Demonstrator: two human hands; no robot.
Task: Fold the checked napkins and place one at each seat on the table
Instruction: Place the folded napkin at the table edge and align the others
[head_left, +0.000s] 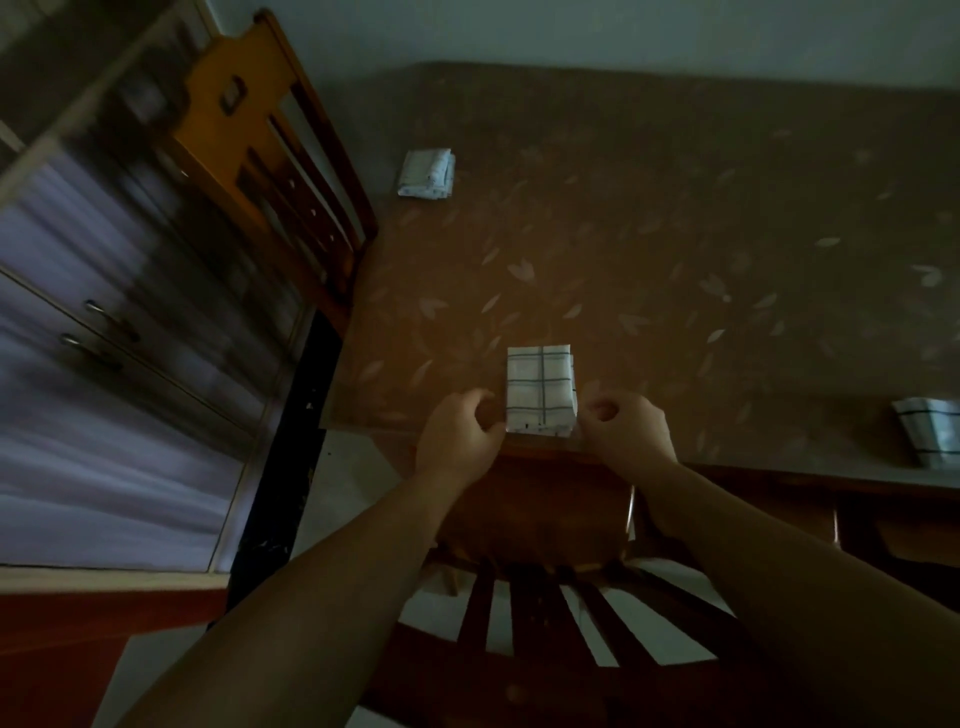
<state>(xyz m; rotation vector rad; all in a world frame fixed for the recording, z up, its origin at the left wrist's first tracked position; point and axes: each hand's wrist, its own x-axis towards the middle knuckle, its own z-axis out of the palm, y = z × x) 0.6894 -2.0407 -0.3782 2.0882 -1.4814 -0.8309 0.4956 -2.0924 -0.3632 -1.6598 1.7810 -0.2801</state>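
Brown leaf-patterned cloth covers the table (649, 218). We see a folded checked napkin (541, 387) lying flat at the near edge, above the seat of a dark wooden chair (540, 587). The left hand (460, 434) sits at its left edge, the right hand (626, 431) at its right edge. Both are curled, and each grip appears to pinch a lower corner of the napkin, though the dim light and curled fingers hide the actual contact. A second folded napkin (427, 173) lies far left, near an orange-brown chair (270, 150); motion blur smears its pattern. A third napkin (930, 434) at the right is cut off by the frame edge. The cabinet (114, 322) on the left is heavily blurred.
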